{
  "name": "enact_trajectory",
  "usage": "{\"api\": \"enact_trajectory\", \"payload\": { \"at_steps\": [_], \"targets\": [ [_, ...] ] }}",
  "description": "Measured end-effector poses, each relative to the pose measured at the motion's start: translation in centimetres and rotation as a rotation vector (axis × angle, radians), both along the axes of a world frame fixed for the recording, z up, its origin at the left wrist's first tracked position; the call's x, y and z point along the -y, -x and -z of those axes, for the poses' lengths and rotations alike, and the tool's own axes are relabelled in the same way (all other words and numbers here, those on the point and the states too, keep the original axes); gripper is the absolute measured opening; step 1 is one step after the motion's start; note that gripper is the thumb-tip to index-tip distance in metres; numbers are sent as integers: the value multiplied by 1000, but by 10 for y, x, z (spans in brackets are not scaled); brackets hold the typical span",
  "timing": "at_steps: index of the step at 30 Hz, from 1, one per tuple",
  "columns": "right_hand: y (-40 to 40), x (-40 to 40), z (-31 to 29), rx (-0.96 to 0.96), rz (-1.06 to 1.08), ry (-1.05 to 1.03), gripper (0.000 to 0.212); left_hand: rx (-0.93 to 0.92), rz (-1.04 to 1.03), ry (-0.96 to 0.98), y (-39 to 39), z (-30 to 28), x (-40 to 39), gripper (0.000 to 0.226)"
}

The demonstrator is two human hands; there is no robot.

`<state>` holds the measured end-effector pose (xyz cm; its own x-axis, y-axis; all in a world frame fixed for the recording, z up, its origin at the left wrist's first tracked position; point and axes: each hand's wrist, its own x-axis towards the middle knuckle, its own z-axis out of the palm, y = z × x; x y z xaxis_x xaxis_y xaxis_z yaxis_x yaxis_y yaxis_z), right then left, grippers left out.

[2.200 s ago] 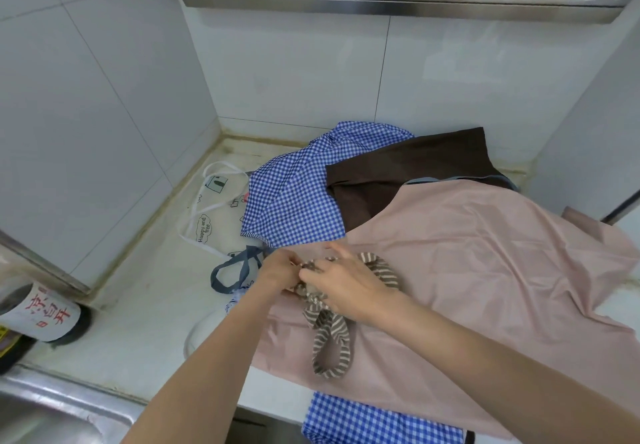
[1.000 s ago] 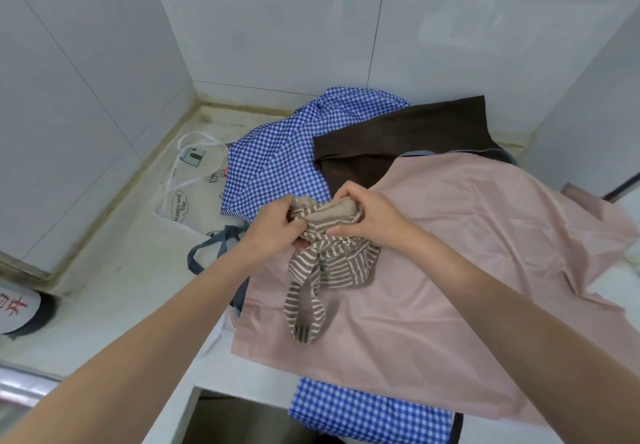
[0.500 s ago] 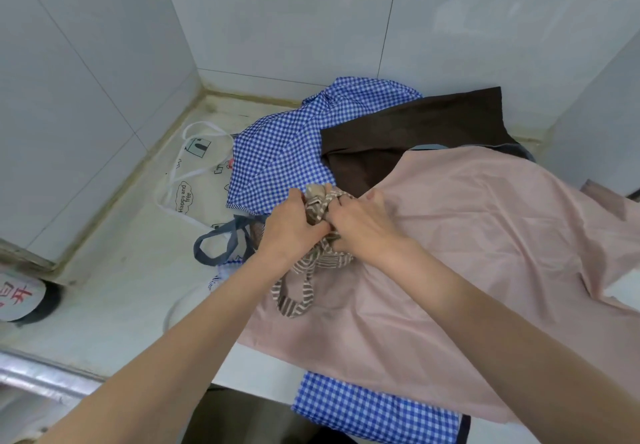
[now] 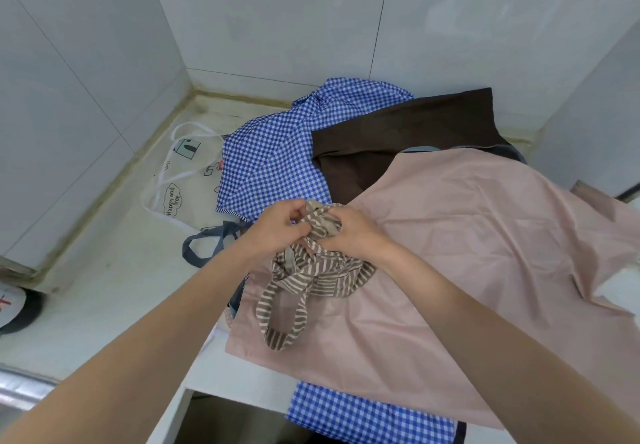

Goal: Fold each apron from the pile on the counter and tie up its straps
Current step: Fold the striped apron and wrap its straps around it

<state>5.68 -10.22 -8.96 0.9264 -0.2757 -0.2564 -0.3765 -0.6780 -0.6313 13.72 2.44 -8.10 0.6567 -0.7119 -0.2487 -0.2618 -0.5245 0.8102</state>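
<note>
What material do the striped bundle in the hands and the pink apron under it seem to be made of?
Striped bundle: soft woven cloth, probably cotton, matte; it crumples limply and its strap loop droops. Pink apron: thin smooth fabric, possibly synthetic, with a slight sheen and sharp creases.

Bright, even light from above, soft and cool on the wall tiles (image 4: 104, 62), barely a shadow. Faint sheen, no harsh glare. Wide-angle bending curves the tile lines at the edges; forearms (image 4: 121, 357) loom large, slightly soft.
</note>
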Motion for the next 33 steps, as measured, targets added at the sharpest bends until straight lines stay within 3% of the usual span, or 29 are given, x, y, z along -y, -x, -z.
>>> {"api": "enact_trajectory", "payload": {
  "at_steps": [3,5,9,13,21,24,27,33],
  "targets": [
    [2,0,-2,82,-6,-9,27,-217,-29,16,-7,-7,2,13],
    [3,-1,-4,124,-22,10,24,-259,1,-62,-16,-11,2,20],
    [-1,-9,-3,170,-71,160,23,-173,68,-218,-34,-17,0,21],
    [-8,-12,2,265,-145,388,23,-8,62,-237,-45,-23,1,12],
    [-2,-19,15,510,-250,489,34,-333,-101,-138,-48,-10,-10,21],
    [-4,-21,19,562,-294,510,32,-324,-85,-192,-51,-10,-8,25],
    [-8,-24,21,578,-340,554,37,-154,67,-360,-61,-19,1,29],
    [-5,-23,21,638,-394,518,45,-328,-9,-268,-55,-9,0,25]
  ]
}}
